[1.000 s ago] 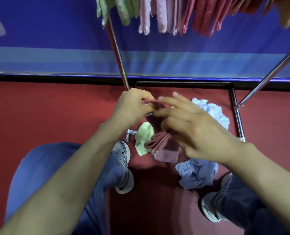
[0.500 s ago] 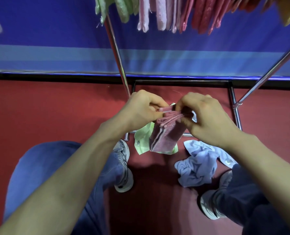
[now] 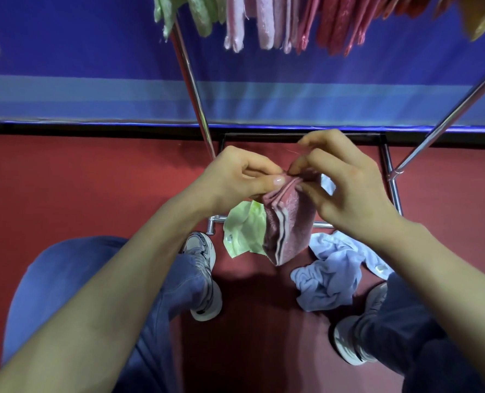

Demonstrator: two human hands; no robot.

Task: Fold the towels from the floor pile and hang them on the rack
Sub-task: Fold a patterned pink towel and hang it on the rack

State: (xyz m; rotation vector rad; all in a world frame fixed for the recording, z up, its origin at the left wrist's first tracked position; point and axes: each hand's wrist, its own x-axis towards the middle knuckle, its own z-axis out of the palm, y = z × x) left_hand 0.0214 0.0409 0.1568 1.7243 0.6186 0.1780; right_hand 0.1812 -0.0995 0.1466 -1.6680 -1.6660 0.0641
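Layers are the worry: we pinch the top edge of the folded pink towel [image 3: 288,228] between thumb and fingertips of both the left hand [image 3: 235,177] and the right hand [image 3: 346,191], which meet almost touching above it, while the stacked folds hang loose beneath our hands. If either pinch loses an inner layer as we lift, we judge the fold would splay open and need redoing. A slack corner could drop onto the green towel [image 3: 242,228] lying on the floor [image 3: 94,180] just under the left hand, or onto the pale blue towel [image 3: 329,275] crumpled under the right hand. Another risk is the rack's slanted pole [image 3: 191,86], which rises just beyond the left hand: swinging the towel up on that side could snag it. Above and beyond both hands the hung towels [image 3: 264,26] sit packed side by side, so we cannot tell where a free gap lies. Open room runs straight ahead of our hands, between that pole and the second pole [image 3: 448,114], which stands well to the right of the right hand.
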